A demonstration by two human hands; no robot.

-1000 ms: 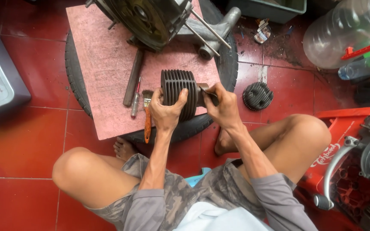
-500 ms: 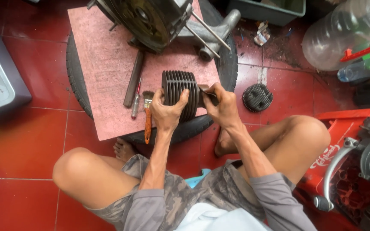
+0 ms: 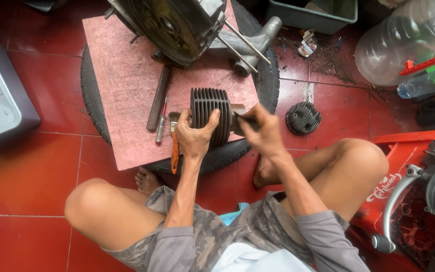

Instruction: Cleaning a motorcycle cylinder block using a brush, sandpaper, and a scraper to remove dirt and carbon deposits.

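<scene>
A red tiled floor (image 3: 36, 166) fills the scene, and on it lies a black tyre (image 3: 268, 80) topped by a pink board (image 3: 122, 85) that serves as a low bench in front of a person sitting cross-legged. At the near right part of the board stands a dark finned engine cylinder (image 3: 208, 108), its fins stacked left to right so its long axis runs sideways across the board. The left hand (image 3: 195, 133) is clasped over the near side of the cylinder, thumb and fingers wrapped onto the fins. The right hand (image 3: 263, 132) is closed around a small dark tool (image 3: 242, 120) whose tip meets the cylinder's right end, where a short sleeve juts out; what kind of tool it is cannot be made out. The cylinder lies just beyond the left hand and just left of the right hand. Left of it rest an orange-handled brush (image 3: 174, 146), a small screwdriver (image 3: 161, 126) and a long metal bar (image 3: 158, 98). At the far edge sits a large engine case (image 3: 172, 27). The board's near edge is close under the hands; to the right, off the tyre, a finned cylinder head (image 3: 303, 117) lies on the floor.
</scene>
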